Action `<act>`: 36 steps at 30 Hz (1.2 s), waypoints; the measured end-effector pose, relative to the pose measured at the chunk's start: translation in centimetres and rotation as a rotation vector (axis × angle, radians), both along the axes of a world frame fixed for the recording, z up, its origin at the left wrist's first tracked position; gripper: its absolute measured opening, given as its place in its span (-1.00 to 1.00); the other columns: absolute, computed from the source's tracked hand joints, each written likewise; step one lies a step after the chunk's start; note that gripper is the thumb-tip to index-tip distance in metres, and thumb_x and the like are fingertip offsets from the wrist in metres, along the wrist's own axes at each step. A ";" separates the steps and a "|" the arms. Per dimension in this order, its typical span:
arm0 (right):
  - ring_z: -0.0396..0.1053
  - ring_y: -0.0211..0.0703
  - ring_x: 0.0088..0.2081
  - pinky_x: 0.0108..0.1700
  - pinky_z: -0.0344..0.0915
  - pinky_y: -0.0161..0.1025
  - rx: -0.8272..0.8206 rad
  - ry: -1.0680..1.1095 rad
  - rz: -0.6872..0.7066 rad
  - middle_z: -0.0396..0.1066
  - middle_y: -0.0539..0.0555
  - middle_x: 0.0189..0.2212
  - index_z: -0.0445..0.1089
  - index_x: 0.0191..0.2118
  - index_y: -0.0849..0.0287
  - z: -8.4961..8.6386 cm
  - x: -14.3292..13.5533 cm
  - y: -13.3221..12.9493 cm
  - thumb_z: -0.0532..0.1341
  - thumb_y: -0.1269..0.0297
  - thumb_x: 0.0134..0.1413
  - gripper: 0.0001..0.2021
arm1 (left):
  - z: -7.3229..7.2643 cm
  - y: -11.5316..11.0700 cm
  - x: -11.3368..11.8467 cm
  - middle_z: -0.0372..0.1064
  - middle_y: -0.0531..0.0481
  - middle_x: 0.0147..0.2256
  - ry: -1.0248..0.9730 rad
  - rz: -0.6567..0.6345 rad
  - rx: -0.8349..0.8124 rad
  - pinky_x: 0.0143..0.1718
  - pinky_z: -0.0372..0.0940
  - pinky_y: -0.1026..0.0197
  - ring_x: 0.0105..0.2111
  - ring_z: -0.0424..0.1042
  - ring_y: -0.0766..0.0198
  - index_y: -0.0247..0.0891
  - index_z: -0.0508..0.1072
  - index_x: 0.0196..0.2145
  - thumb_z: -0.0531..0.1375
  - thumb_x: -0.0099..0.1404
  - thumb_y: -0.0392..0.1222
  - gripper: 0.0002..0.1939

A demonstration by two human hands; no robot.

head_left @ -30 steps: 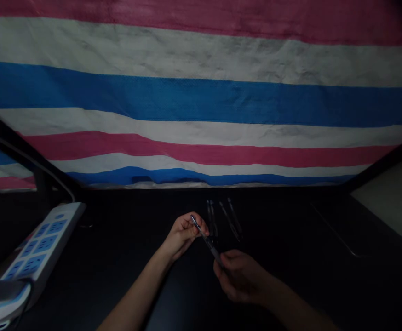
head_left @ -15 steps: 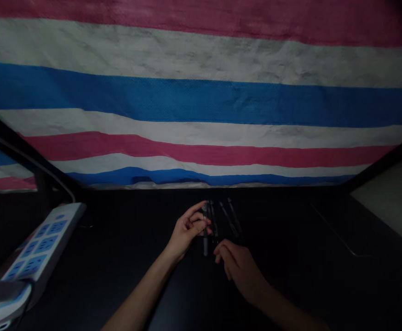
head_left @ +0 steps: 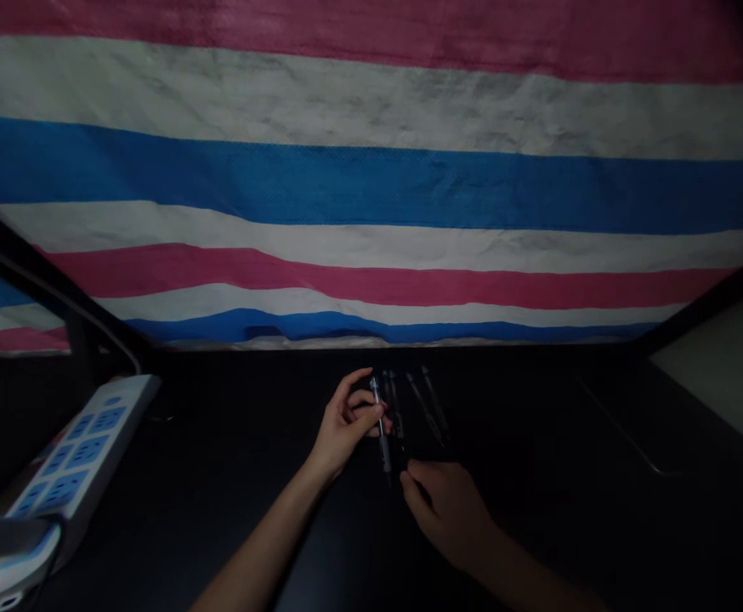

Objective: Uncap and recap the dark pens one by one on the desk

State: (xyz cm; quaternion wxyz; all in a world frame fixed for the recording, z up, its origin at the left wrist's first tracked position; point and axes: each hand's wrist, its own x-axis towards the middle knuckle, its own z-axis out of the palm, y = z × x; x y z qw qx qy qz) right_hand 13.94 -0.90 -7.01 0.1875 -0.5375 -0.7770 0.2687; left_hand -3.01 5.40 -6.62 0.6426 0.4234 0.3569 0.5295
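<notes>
My left hand [head_left: 344, 427] pinches a pen [head_left: 383, 442] between thumb and fingers, its index finger raised near the pen's upper end. The pen has a clear upper barrel and a grey grip and points down toward me. Just right of it, my right hand [head_left: 445, 510] has its fingers curled together near the pen's lower end; whether they hold anything is too dark to tell. Beyond the hands, several more dark pens [head_left: 432, 404] lie side by side on the black table [head_left: 231, 476].
A white power strip [head_left: 113, 425] with blue socket faces runs along the left side, with a plugged-in adapter [head_left: 11, 544] at its near end. A thin dark flat object [head_left: 639, 425] lies at the right. Striped cloth [head_left: 371, 187] hangs behind the table.
The pen in my left hand has tilted, its lower end swinging slightly right and toward me. My left index finger has shifted left off the pen's top. My right hand has moved slightly right and nearer me.
</notes>
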 end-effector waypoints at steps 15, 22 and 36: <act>0.18 -0.34 -0.61 -0.49 -0.10 -0.31 0.002 -0.012 -0.002 0.29 -0.03 -0.64 0.19 -0.60 0.18 0.1 -0.1 -0.1 0.00 0.31 0.15 -0.70 | 0.0 0.1 -0.1 0.36 0.12 -0.39 0.045 0.042 -0.013 -0.41 0.41 0.24 -0.47 0.49 0.29 -0.14 0.27 -0.02 0.33 0.11 -0.22 -0.51; 0.22 -0.32 -0.60 -0.49 -0.10 -0.32 0.020 -0.002 -0.019 0.33 -0.01 -0.64 0.22 -0.60 0.18 0.2 -0.2 -0.1 0.02 0.35 0.12 -0.72 | 0.2 0.0 -0.5 0.33 0.17 -0.40 0.040 0.079 0.011 -0.42 0.41 0.28 -0.46 0.48 0.33 -0.13 0.27 -0.05 0.32 0.14 -0.24 -0.55; 0.18 -0.38 -0.62 -0.52 -0.11 -0.36 0.082 0.046 -0.057 0.30 -0.05 -0.67 0.24 -0.60 0.19 -0.1 -0.5 -0.1 0.01 0.43 0.10 -0.72 | 2.7 1.6 0.2 0.30 0.21 -0.46 0.132 0.138 0.030 -0.52 0.34 0.37 -0.50 0.49 0.32 -0.15 0.25 -0.04 0.34 0.07 -0.19 -0.48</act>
